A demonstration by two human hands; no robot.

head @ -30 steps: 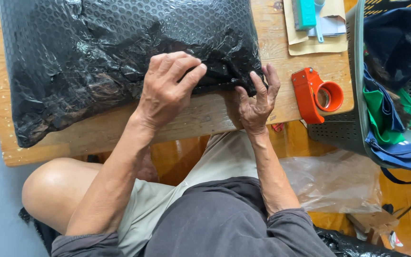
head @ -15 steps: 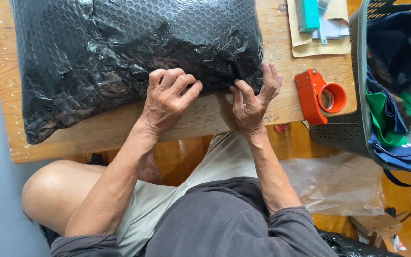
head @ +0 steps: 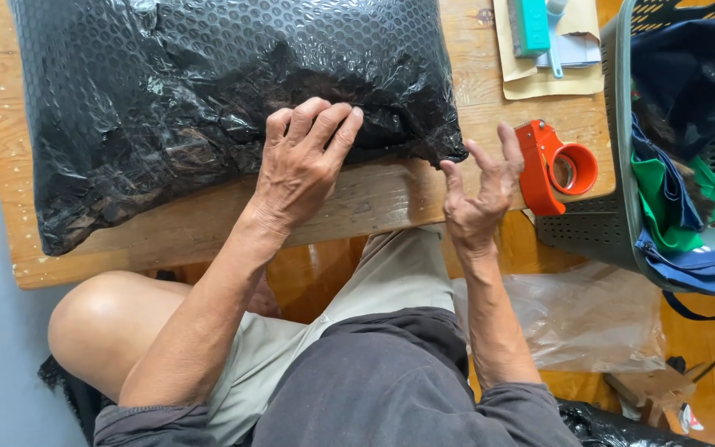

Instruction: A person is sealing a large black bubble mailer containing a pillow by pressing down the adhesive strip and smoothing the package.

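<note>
Bubble wrap parcel, black and bulging, covers most of the wooden table, from near the left edge almost to the right. Its near long edge looks folded under and closed, though no tape shows on it, so by my judgement the wrapping is done and the sealing is left. Its left end sits close to the table's left edge; its near right corner stops short of the near edge, leaving a bare strip of wood along the front.

A grey basket of blue and green cloth crowds the table's right edge, so room is tight there. The left hand lies flat, fingers together, pressing the parcel's near edge. The right hand hovers spread and empty just off the parcel's near right corner, touching nothing. Beside it, near the right edge, stands an orange tape dispenser.
</note>
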